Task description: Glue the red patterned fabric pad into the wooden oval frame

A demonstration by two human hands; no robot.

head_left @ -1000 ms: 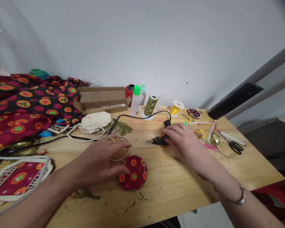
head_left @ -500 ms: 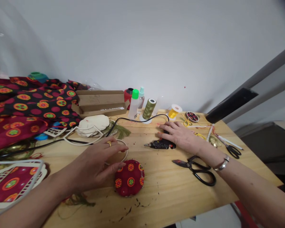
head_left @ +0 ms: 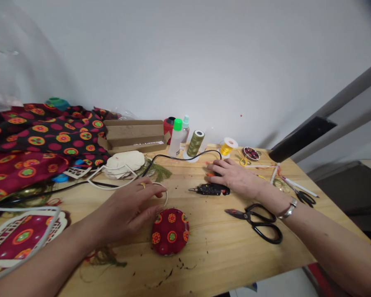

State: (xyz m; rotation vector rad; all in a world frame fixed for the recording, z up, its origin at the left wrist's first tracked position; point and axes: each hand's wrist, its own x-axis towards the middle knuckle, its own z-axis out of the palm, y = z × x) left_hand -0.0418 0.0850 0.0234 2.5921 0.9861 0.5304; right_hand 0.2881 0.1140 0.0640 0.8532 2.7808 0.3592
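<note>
My left hand (head_left: 132,208) hovers over a thin pale ring (head_left: 166,197), fingers apart and thumb tip at the upper edge of a round, fabric-covered disc (head_left: 170,232). The disc is dark red with orange and green flower motifs and lies flat. The left fingers hide part of the ring. My right hand (head_left: 233,175) is wrapped over the handle of a black hot glue gun (head_left: 211,189), which lies on its side with the nozzle pointing left. Black-handled scissors (head_left: 250,216) lie open below my right wrist.
Patterned cloth (head_left: 49,134), a cardboard box (head_left: 135,134), a green-capped bottle (head_left: 176,138), an olive thread spool (head_left: 195,143) and a yellow spool (head_left: 227,146) line the back. Pale cutouts (head_left: 125,161) lie at left. A black cord (head_left: 162,156) crosses the table. More scissors (head_left: 306,198) lie right.
The view has shifted slightly. My left thumb has drawn back a little from over the disc. My right hand stays on the glue gun, which rests in the same place.
</note>
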